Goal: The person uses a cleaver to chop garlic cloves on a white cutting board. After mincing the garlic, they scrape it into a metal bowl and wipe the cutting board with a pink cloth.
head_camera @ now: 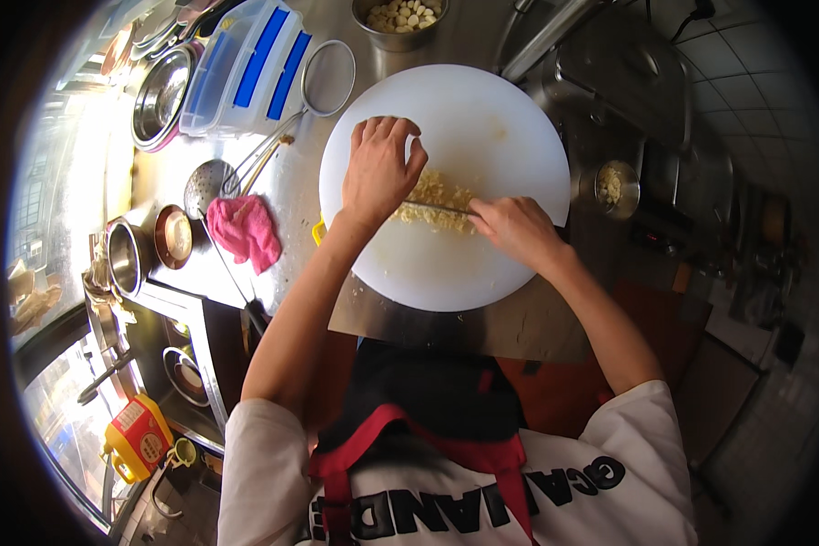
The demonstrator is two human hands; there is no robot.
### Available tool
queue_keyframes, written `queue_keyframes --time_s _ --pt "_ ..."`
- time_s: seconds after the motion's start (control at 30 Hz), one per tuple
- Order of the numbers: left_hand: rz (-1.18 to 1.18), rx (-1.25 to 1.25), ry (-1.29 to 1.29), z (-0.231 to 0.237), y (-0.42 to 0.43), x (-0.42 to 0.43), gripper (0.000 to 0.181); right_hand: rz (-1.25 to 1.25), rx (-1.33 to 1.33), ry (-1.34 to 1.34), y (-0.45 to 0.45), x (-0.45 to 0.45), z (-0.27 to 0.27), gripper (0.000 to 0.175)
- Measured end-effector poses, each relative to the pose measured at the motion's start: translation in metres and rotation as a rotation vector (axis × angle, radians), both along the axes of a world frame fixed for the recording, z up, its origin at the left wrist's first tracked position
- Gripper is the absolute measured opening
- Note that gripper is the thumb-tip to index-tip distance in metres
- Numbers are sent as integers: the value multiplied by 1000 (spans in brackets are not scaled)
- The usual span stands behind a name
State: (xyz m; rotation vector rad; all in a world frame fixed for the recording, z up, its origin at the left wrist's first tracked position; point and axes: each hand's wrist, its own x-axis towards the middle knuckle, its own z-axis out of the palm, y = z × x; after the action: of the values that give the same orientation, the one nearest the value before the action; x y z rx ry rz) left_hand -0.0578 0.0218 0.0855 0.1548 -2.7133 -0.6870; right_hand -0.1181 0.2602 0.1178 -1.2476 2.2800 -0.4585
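A round white cutting board (443, 273) lies on the metal worktop before me. Across its middle spreads a patch of finely chopped garlic (428, 185). My right hand (519, 228) grips a knife (442, 207) by the handle end, with the blade's spine up and its edge down in the pieces. My left hand (383, 160) is over the left part of the board, palm down, fingers curved and thumb apart. Its wrist hides the knife's far end, so whether it touches the blade cannot be told.
A metal bowl of peeled garlic cloves (404, 20) stands beyond the board. Left are a mesh strainer (329, 78), clear plastic containers (228, 75), a pink cloth (246, 231), a perforated ladle (210, 185) and a sink (198, 334). A small bowl of chopped pieces (613, 188) sits right.
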Motion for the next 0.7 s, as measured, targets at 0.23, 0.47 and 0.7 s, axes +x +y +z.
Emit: queue_keyframes --time_s 0.23,0.47,0.7 --pt "159 251 442 54 -25 16 21 -361 -100 -41 46 31 18 16" --pt "-31 428 320 58 -5 9 20 -845 7 84 54 90 -11 17" --pt "-375 278 -68 38 13 -61 14 -801 -106 -59 -2 120 -9 19"
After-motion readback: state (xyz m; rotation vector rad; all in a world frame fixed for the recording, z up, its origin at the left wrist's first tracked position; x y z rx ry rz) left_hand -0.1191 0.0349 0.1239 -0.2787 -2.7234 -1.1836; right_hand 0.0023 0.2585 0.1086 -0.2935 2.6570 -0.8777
